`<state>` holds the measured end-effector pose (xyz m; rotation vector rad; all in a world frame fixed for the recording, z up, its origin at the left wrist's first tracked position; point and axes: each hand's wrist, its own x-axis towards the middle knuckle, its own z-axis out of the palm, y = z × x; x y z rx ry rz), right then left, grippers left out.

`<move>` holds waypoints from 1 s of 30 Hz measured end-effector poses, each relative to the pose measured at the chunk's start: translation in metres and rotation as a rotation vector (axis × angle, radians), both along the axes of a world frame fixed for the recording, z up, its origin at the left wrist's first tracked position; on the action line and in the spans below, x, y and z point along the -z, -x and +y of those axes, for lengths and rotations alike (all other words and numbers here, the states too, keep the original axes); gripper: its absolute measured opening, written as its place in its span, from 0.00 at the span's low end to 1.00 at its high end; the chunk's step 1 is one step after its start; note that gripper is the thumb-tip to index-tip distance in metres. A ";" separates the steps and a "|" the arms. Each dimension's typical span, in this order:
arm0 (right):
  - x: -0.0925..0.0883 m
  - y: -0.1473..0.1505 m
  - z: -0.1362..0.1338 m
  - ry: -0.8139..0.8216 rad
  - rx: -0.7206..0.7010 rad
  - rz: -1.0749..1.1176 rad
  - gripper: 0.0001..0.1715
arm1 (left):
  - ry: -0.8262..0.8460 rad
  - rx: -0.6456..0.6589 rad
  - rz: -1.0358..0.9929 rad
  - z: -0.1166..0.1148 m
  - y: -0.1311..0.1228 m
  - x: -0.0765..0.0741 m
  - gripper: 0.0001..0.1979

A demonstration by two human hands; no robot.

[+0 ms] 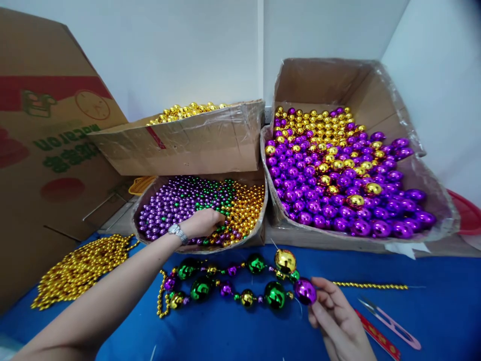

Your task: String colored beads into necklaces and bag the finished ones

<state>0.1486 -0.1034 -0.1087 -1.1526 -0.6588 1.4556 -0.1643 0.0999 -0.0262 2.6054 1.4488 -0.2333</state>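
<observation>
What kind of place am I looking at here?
Likely a small bead-stringing workbench: cardboard boxes of loose beads, a half-strung bead necklace on a blue table, and thread snips.

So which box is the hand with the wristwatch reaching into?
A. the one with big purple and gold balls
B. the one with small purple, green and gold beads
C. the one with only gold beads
B: the left hand rests in the small mixed-bead box.
</observation>
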 end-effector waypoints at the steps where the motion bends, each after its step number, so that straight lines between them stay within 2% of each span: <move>1: 0.000 0.000 0.000 -0.003 0.002 -0.002 0.25 | 0.006 0.008 -0.008 -0.001 0.000 0.000 0.12; 7: 0.002 -0.001 -0.002 -0.019 -0.012 0.001 0.24 | 0.096 0.063 -0.068 -0.006 -0.009 -0.005 0.11; 12: -0.008 0.003 -0.002 -0.038 0.003 -0.023 0.24 | 0.201 0.118 -0.150 -0.016 -0.019 -0.007 0.10; 18: -0.013 0.004 0.001 -0.075 0.013 -0.055 0.22 | 0.119 0.050 -0.286 -0.022 -0.027 -0.009 0.11; 19: -0.013 0.004 0.002 -0.078 0.019 -0.066 0.22 | 0.121 -0.005 -0.374 -0.025 -0.030 -0.011 0.10; 21: -0.014 0.003 0.002 -0.080 0.024 -0.080 0.22 | 0.212 -0.179 -0.691 -0.034 -0.041 -0.018 0.10; 23: -0.015 0.003 0.001 -0.081 0.025 -0.089 0.21 | 0.410 -0.360 -1.105 -0.048 -0.056 -0.024 0.11; 25: -0.016 0.002 0.000 -0.077 0.020 -0.106 0.22 | 0.626 -0.450 -1.409 -0.063 -0.072 -0.027 0.12; 28: -0.018 0.002 -0.002 -0.072 0.012 -0.154 0.22 | 0.849 -0.498 -1.593 -0.079 -0.092 -0.023 0.12; 30: -0.019 0.002 -0.004 -0.070 0.020 -0.184 0.21 | 0.906 -0.520 -1.633 -0.083 -0.100 -0.018 0.11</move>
